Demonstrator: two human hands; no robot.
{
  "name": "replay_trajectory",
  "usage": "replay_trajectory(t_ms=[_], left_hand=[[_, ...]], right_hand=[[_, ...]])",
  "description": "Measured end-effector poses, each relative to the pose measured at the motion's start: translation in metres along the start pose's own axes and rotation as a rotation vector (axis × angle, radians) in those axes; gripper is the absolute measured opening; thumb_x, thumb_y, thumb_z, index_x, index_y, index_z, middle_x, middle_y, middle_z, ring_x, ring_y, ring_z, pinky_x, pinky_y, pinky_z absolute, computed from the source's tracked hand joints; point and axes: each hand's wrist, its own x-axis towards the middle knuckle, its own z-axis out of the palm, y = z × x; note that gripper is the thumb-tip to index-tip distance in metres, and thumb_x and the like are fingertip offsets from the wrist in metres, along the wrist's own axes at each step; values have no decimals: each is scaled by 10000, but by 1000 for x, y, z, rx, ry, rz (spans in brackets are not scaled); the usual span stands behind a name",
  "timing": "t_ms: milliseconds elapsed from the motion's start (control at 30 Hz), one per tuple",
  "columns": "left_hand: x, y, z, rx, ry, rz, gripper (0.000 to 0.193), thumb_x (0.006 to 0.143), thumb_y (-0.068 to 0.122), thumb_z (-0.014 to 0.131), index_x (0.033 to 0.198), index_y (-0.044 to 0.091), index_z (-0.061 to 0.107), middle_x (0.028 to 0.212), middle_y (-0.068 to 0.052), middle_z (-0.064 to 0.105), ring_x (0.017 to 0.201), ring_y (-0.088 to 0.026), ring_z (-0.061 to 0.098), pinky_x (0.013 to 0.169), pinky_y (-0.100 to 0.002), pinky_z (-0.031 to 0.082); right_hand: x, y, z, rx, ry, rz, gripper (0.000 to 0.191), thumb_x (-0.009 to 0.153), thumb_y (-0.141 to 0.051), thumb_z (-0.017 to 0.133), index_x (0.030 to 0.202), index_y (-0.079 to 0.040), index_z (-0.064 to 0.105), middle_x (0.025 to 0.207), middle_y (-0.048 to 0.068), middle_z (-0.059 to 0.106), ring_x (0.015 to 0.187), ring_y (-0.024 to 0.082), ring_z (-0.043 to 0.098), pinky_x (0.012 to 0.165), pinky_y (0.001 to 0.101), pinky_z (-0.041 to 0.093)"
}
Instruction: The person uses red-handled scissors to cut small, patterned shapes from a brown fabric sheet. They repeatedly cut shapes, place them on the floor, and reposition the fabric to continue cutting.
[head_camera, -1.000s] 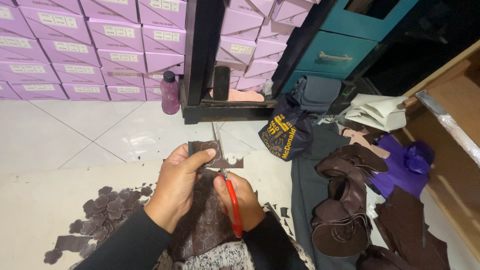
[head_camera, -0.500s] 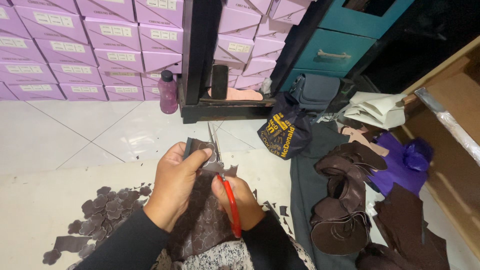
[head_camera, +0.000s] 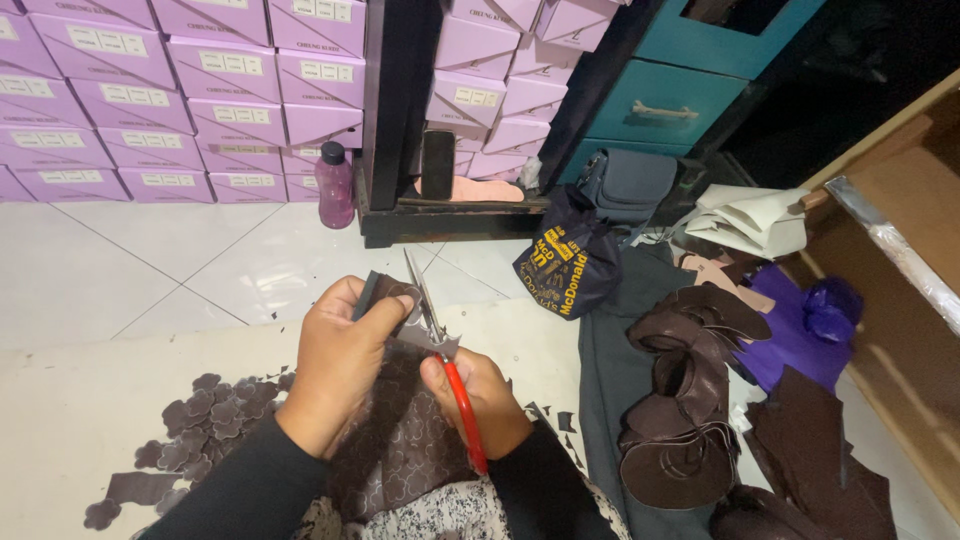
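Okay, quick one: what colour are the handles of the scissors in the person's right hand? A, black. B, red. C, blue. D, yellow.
B: the scissors held in the right hand have a red handle running down over the fingers, while the metal blades point up into the dark brown piece that the left hand pinches.

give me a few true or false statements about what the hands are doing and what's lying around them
1. The right hand holds red-handled scissors. True.
2. The left hand grips a dark brown piece at the blades. True.
3. The small cut shapes lie to the person's right. False: they lie on the floor to the left.
4. The bottle by the boxes is green. False: it is purple.
5. The stacked boxes are lilac. True.
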Motion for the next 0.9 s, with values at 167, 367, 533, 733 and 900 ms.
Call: replay_trajectory(t_ms=[167,367,533,733,900], left_hand=[[5,2,-6,13,-51,-37,75,843,64,722,853,31,656,793,-23,695,685,-77,608,630,-236,486],[5,-1,-8,64,-83,-13,113,841,67,736,818,35,630,774,-21,687,666,-71,594,607,-237,482],[6,-4,-10,87,-72,32,149,852,61,752,805,33,613,766,-16,657,651,-68,559,584,-243,460],[8,-4,-10,-6,-86,12,119,861,60,733,843,44,617,775,-18,679,649,-66,596,578,-236,491],[7,0,-9,14,-78,2,116,867,67,743,866,39,631,779,-28,682,648,-77,605,577,-238,492]], right_hand=[[0,4,-3,-52,-36,-53,421,1029,-458,561,1020,-40,609,664,-59,474,563,45,440,496,235,364],[-3,7,-6,-43,-44,-32,412,984,-497,562,994,-87,605,664,-49,480,571,48,439,502,241,366],[-3,10,-7,-90,2,-50,463,1005,-495,593,856,-59,545,644,-50,462,556,45,416,482,242,349],[0,10,-5,-48,8,-15,425,1002,-454,598,824,-73,541,601,-64,444,508,40,391,448,242,311],[-1,7,-1,-64,20,-17,437,997,-483,594,833,-80,564,599,-70,446,513,36,390,455,231,312]])
